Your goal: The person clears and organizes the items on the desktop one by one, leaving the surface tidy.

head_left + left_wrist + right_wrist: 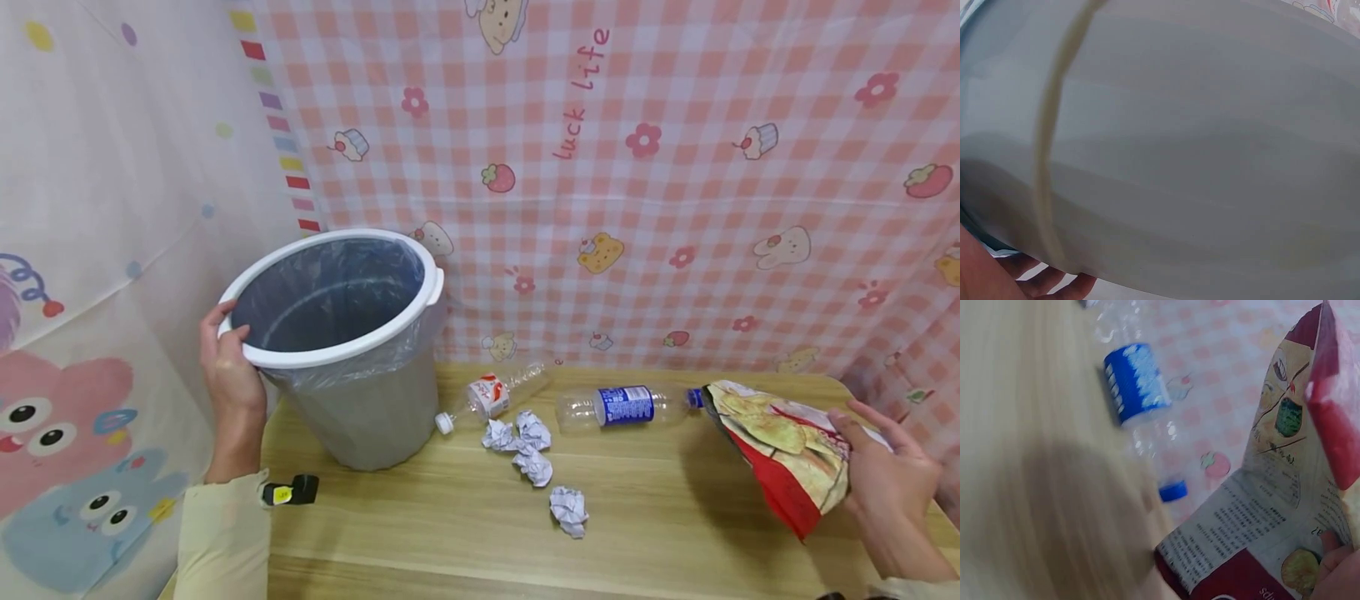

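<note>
My left hand (pixel 231 382) grips the white rim of a grey trash can (pixel 360 408) at the left, thumb over the edge. A clear liner bag (pixel 405 342) is tucked under the rim, and the can tilts a little. In the left wrist view the can's grey wall (pixel 1197 144) fills nearly everything, with a few fingers (pixel 1047 281) below it. On the right, my right hand (pixel 892 475) holds a red and yellow chip bag (pixel 795 450) above the table. Printed text on the bag (pixel 1241 512) shows in the right wrist view.
Beside the can lies a clear bottle with a red label (pixel 491 394). Another bottle with a blue label (pixel 626 405) lies to its right. Several crumpled paper balls (pixel 532 467) sit on the wooden table (pixel 420 533). A checked pink cloth (pixel 645 192) hangs behind.
</note>
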Motion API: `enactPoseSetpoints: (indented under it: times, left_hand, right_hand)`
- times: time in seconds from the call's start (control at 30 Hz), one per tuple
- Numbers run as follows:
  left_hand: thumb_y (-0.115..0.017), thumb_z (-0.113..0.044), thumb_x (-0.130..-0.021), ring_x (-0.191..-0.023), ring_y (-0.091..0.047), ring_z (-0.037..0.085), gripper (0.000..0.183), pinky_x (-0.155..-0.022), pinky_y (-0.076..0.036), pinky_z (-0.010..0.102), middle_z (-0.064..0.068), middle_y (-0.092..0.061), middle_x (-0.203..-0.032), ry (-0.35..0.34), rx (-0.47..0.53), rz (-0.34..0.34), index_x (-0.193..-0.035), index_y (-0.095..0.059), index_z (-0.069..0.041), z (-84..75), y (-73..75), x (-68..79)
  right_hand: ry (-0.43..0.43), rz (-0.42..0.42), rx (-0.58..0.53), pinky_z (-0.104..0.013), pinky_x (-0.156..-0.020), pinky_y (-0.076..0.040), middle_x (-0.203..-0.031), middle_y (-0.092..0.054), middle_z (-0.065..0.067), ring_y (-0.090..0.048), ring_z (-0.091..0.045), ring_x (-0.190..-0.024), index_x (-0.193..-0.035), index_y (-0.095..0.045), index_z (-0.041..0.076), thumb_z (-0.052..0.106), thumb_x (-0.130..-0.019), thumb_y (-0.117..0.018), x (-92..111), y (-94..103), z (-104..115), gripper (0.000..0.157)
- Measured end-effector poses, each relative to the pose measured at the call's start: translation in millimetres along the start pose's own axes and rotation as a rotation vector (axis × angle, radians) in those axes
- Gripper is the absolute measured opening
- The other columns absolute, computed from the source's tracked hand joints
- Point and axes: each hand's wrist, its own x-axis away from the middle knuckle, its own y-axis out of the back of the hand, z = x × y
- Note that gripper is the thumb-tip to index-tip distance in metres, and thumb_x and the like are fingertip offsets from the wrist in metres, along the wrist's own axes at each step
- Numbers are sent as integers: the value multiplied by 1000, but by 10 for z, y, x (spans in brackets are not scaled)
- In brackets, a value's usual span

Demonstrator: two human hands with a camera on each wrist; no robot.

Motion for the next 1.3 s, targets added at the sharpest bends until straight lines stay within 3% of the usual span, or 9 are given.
enactPoseSetpoints:
  times: [0.17, 0.4, 1.0, 1.3]
  left_hand:
    - [-29, -15, -99, -128, -45, 19, 46, -103, -31, 23, 7, -47, -147, 10, -29, 5, -140, -49, -15, 9, 8, 2]
    - [-30, -16, -99, -130, -45, 20, 45, -103, -30, 22, 8, -47, -148, 14, -32, 6, -140, -50, -14, 4, 1, 4]
    - [-30, -16, -99, -132, -44, 21, 45, -104, -30, 23, 7, -46, -149, 13, -33, 12, -140, -49, -15, 13, 6, -2]
    - [-30, -17, -99, -132, -44, 20, 45, -105, -30, 24, 6, -46, -149, 17, -32, 15, -140, -49, -17, 2, 4, 5]
  right_hand:
    - [-71, 85, -68, -31, -44, -52, -63, -69, 1, -67, -12, -52, -102, -79, 23, 8, -68, -90, 73, -61, 31, 39]
    - [-106, 220, -142, -33, -49, -54, -73, -72, 0, -69, -14, -59, -96, -80, 19, 5, -77, -83, 125, -133, 60, 24]
    - [-89, 274, -117, -31, -52, -55, -78, -74, 3, -70, -13, -61, -95, -81, 18, 11, -75, -86, 204, -298, 213, 22]
    - [-48, 319, -8, -31, -53, -55, -80, -71, 8, -69, -12, -63, -109, -78, 23, 22, -72, -88, 247, -354, 247, 38]
